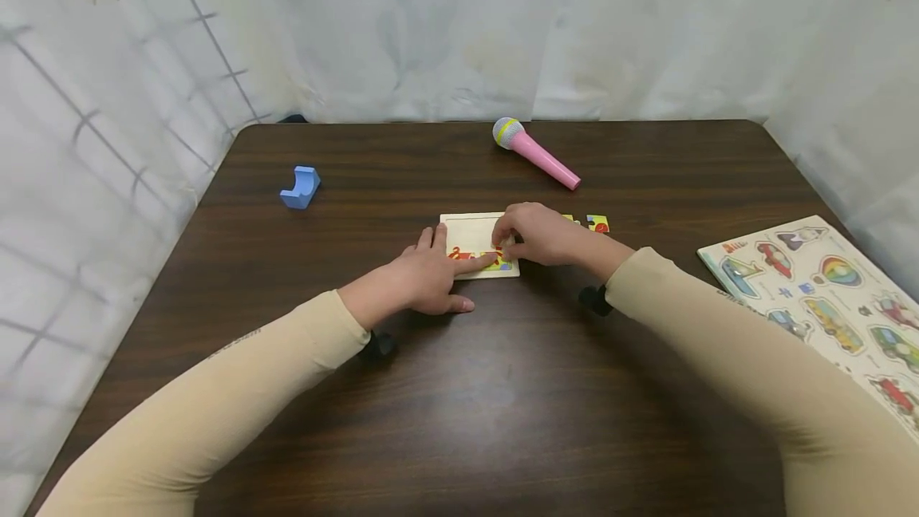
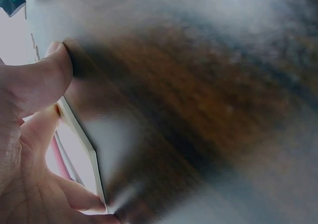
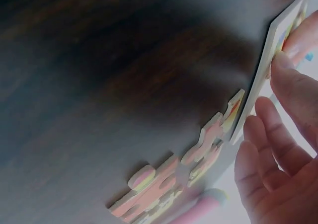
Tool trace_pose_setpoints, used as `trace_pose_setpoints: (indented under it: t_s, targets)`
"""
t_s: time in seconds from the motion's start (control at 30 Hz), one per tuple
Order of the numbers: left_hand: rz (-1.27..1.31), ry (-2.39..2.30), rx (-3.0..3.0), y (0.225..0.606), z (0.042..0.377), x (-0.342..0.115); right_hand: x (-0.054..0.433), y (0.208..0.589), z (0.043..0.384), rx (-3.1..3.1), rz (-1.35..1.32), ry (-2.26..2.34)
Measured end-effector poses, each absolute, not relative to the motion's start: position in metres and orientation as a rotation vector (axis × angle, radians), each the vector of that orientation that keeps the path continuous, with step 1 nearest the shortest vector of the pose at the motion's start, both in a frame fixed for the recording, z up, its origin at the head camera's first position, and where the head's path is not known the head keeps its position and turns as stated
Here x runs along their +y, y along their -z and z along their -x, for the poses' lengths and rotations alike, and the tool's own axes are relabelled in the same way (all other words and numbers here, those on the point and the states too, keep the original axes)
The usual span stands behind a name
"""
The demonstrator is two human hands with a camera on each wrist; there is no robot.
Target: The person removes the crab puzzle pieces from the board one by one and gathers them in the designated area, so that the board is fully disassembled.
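A small pale wooden puzzle board lies at the table's middle, with red, yellow and blue jigsaw pieces along its near side. My left hand lies across the board's left end, fingers spread; its index finger reaches over the laid pieces. At the board's right end, my right hand bends its thumb and index finger together over a puzzle piece, mostly covered by the fingers. In the right wrist view, thumb and index fingertip meet at the board's edge. Several loose pieces lie beside the board.
A pink toy microphone lies behind the board. To the left stands a blue curved block. A large picture puzzle board with vehicles covers the right edge. One loose yellow-red piece shows past the right hand.
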State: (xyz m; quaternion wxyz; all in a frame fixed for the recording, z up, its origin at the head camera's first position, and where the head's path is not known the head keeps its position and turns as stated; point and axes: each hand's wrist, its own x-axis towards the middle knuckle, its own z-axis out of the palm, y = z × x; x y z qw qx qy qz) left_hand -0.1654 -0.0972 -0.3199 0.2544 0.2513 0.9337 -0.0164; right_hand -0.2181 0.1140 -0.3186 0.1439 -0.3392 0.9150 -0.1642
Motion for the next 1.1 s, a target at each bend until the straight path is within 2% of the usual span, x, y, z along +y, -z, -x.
trace_pose_setpoints:
  t_s: [0.77,1.1]
  targets:
    - [-0.744,-0.015,2.544,0.321,0.156,-0.106,0.109,0.32,0.22,2.62,0.97,0.466]
    - [-0.716,0.0,2.508,0.315,0.156,-0.105,0.076,0.322,0.223,2.576,1.061,0.455]
